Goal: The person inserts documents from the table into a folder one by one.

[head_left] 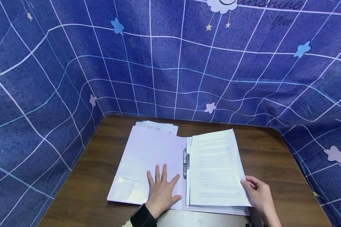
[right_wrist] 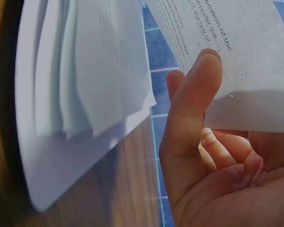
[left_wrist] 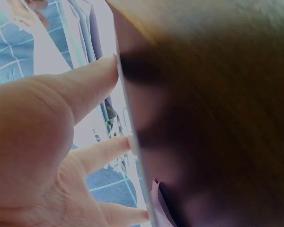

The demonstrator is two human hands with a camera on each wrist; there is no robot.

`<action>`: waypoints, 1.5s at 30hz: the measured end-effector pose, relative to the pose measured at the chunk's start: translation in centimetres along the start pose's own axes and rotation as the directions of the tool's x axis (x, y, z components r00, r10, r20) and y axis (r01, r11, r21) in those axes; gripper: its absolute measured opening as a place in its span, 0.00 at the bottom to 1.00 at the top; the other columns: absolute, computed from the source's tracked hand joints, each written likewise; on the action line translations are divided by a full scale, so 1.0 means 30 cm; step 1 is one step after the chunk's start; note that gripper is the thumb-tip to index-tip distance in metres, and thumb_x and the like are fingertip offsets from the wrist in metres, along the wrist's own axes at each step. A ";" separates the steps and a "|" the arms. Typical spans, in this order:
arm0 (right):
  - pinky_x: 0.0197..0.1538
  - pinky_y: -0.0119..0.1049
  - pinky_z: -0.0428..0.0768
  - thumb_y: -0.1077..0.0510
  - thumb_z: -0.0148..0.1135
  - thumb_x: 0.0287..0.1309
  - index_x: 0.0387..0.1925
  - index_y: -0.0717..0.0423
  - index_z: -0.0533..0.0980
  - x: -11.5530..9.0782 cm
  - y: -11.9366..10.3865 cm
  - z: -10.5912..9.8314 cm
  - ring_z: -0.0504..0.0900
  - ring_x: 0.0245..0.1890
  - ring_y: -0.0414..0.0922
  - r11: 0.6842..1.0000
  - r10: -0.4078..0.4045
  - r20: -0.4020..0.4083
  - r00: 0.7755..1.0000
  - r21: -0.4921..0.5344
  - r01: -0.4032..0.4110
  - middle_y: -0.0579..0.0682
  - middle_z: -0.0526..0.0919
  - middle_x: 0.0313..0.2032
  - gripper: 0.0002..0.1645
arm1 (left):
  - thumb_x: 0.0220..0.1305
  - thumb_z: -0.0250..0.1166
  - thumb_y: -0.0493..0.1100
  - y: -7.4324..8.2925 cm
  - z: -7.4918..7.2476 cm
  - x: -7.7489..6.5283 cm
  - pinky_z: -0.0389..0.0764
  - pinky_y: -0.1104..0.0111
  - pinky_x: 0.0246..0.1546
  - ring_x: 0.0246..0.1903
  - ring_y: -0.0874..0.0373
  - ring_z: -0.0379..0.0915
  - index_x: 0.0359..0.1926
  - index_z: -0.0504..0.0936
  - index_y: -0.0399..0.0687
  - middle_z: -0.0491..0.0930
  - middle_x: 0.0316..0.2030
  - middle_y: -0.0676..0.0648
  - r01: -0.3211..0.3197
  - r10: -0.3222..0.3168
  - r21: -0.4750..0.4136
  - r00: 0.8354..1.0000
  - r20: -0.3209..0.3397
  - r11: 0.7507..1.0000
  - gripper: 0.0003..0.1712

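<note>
A pale lilac ring binder [head_left: 147, 151] lies spread out on the wooden table, its metal clip [head_left: 185, 164] along the spine. My left hand [head_left: 160, 192] rests on the inside of the left cover with its fingers spread straight. In the left wrist view, the fingertips of that hand [left_wrist: 47, 113] press against the cover. My right hand [head_left: 258, 192] pinches the right edge of a printed sheet [head_left: 216, 167] between thumb and fingers. Seen from the right wrist, the sheet [right_wrist: 260, 61] is lifted apart from the stack of papers [right_wrist: 85, 71] below it.
Loose printed papers [head_left: 171, 128] stick out from behind the binder's upper left edge. The brown table [head_left: 261, 151] shows around the binder. A blue patterned cloth [head_left: 164, 63] with white grid lines and stars hangs at the back and both sides.
</note>
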State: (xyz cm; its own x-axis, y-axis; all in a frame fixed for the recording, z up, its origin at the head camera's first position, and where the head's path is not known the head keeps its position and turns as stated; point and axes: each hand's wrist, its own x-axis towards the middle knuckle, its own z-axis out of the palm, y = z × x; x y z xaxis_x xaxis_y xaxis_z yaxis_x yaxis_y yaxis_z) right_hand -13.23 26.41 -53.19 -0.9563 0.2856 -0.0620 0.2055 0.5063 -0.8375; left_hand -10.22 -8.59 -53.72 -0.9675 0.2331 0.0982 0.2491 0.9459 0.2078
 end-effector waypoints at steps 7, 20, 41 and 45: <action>0.30 0.29 0.72 0.62 0.66 0.67 0.51 0.69 0.83 0.008 -0.007 0.028 0.76 0.27 0.37 0.999 0.000 0.030 1.000 -0.041 0.001 0.48 0.85 0.28 0.15 | 0.50 0.77 0.66 0.004 0.003 0.002 0.46 0.20 0.60 0.71 0.19 0.49 0.66 0.81 0.59 0.60 0.72 0.24 -0.001 0.001 -0.021 1.000 0.019 1.000 0.43; 0.45 0.55 0.80 0.58 0.65 0.67 0.55 0.69 0.80 0.004 -0.007 0.046 0.86 0.42 0.59 0.952 -0.088 0.058 0.994 -0.289 0.101 0.65 0.88 0.41 0.21 | 0.50 0.76 0.67 0.010 0.005 0.005 0.47 0.20 0.60 0.71 0.19 0.50 0.67 0.80 0.60 0.60 0.72 0.24 0.006 -0.006 -0.010 1.000 0.026 1.000 0.43; 0.41 0.64 0.73 0.54 0.75 0.57 0.57 0.58 0.82 -0.066 -0.085 0.126 0.74 0.48 0.72 0.839 -0.411 -0.110 0.905 -0.434 0.329 0.71 0.78 0.54 0.27 | 0.50 0.77 0.67 0.000 0.014 0.002 0.46 0.20 0.60 0.71 0.18 0.49 0.66 0.81 0.59 0.59 0.72 0.24 -0.003 0.003 -0.035 1.000 0.002 0.999 0.43; 0.45 0.66 0.72 0.46 0.79 0.51 0.58 0.53 0.82 -0.118 -0.125 0.217 0.73 0.51 0.74 0.776 -0.461 -0.031 0.887 -0.499 0.386 0.69 0.75 0.60 0.33 | 0.50 0.77 0.66 0.001 0.016 0.000 0.47 0.20 0.61 0.71 0.19 0.49 0.66 0.81 0.59 0.59 0.73 0.24 0.010 -0.010 -0.037 1.000 0.006 0.999 0.43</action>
State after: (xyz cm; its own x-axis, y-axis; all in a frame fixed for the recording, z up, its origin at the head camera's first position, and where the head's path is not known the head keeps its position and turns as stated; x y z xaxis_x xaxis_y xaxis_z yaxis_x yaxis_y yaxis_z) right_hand -11.98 18.20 -53.36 -0.9365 0.0448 0.3478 -0.1060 0.9093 -0.4023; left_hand -10.25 -8.46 -54.18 -0.9701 0.2252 0.0901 0.2407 0.9393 0.2445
